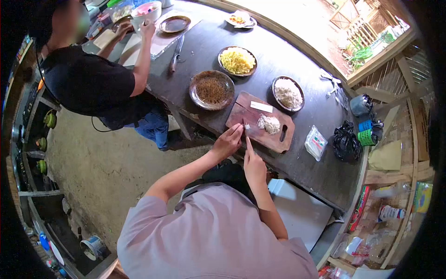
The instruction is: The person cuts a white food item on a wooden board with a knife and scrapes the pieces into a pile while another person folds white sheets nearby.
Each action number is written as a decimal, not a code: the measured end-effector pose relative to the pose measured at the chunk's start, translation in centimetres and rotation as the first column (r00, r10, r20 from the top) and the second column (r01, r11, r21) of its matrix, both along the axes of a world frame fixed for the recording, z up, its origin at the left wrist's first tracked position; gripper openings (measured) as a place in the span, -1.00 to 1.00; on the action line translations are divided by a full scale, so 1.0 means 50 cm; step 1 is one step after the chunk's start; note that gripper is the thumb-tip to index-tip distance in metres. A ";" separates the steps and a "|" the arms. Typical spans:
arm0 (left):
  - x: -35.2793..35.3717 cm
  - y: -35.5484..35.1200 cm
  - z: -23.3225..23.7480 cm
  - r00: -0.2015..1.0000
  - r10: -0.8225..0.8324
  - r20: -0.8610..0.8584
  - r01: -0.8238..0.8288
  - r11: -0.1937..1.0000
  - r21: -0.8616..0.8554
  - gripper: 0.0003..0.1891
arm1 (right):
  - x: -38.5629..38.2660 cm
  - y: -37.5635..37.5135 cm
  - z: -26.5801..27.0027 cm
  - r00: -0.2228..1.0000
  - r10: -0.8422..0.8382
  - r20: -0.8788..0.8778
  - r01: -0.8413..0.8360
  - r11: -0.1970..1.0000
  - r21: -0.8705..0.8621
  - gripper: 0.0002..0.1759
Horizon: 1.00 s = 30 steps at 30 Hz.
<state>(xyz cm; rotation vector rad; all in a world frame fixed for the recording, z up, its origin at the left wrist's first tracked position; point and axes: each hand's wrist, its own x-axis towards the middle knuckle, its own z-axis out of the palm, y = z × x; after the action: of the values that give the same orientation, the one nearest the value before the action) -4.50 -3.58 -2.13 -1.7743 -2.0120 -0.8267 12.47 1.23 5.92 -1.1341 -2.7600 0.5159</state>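
A wooden cutting board (274,139) with a handle hole lies near the table's front edge. My right hand (254,167) is closed around the handle of a knife (247,133), its blade over the board's left part. My left hand (227,142) is at the board's left edge beside the blade, fingertips pinched together; what they hold is hidden. Small white pieces (247,126) lie by the blade. To the right sits a heap of finely cut white shreds (269,124). Behind it rests a flat white strip (261,106).
Around the board stand a plate of brown crumbs (213,90), a bowl of yellow pieces (238,61) and a bowl of white shreds (288,93). Another knife (176,53) lies farther left, near a co-worker (88,83). A plastic packet (316,143) and black bag (346,140) are right.
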 end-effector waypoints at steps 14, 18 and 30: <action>-0.008 -0.016 0.024 0.997 -0.060 0.039 0.064 0.991 -0.116 -0.39 | -0.020 0.008 -0.023 0.996 0.009 -0.086 -0.008 1.000 0.015 -0.31; -0.011 -0.018 0.037 0.997 -0.071 0.019 0.073 0.990 -0.124 -0.39 | 0.020 -0.025 0.015 1.000 -0.012 -0.016 0.011 0.998 -0.054 -0.34; -0.006 -0.021 0.040 0.995 -0.043 0.087 0.058 0.984 -0.171 -0.36 | 0.015 -0.029 0.033 0.999 -0.032 0.044 0.033 0.999 -0.039 -0.39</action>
<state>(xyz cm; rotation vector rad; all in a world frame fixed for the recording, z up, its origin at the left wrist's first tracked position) -4.79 -4.61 -0.13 -1.9222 -2.1593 -0.7730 13.20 -0.20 7.58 -1.2104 -2.7743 0.5508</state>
